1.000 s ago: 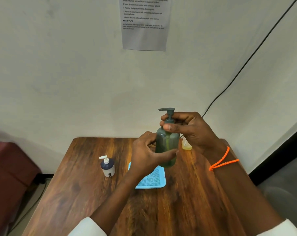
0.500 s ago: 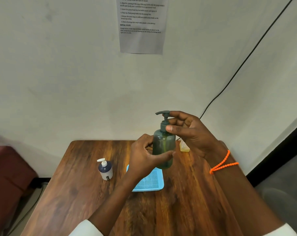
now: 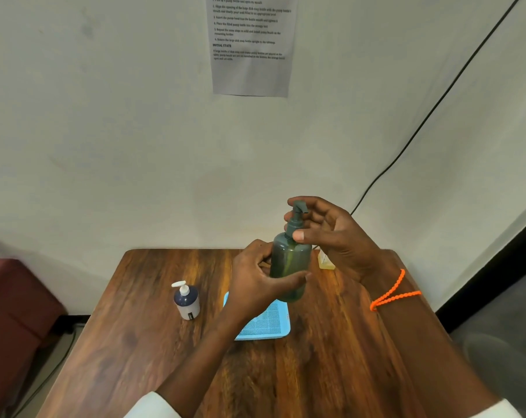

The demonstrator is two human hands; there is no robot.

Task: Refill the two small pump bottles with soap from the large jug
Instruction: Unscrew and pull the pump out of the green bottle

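While the blue tray [image 3: 266, 325] lies flat near the middle of the wooden table [image 3: 141, 351], everything else can be placed against it. Left of the tray, apart from it, stands the small dark pump bottle [image 3: 186, 300] with a white pump, upright on the table. Above the tray's far edge, the left hand [image 3: 260, 277] wraps its fingers and thumb around the body of the green pump bottle [image 3: 290, 267], held upright off the table. Just right of that, the right hand [image 3: 331, 236] pinches the green bottle's pump collar between thumb and fingers. Beyond the tray to the right, a yellowish container [image 3: 326, 262] shows partly behind the right hand; what it is cannot be told.
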